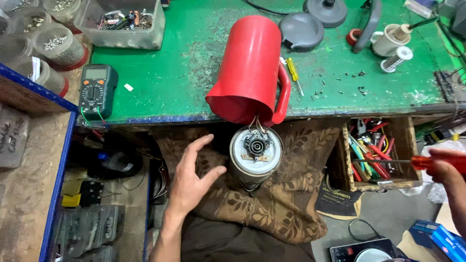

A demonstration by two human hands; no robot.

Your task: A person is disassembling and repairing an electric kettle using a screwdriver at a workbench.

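Note:
A red plastic kettle body (250, 68) lies tilted at the front edge of the green workbench (184, 63), its open end hanging over the edge. Below it a round metal heating base (256, 151) with a central connector rests on my lap cloth, joined to the red body by short wires. My left hand (194, 177) is open just left of the metal base, fingers spread, not touching it. My right hand (444, 167) at the far right grips a red-handled screwdriver (403, 161) whose shaft points left over a tool box.
A wooden box (376, 153) of pliers and screwdrivers hangs under the bench at right. On the bench lie a multimeter (98, 90), a yellow screwdriver (292, 72), grey kettle lids (301, 30), a white cup (391, 40) and jars of screws (56, 43).

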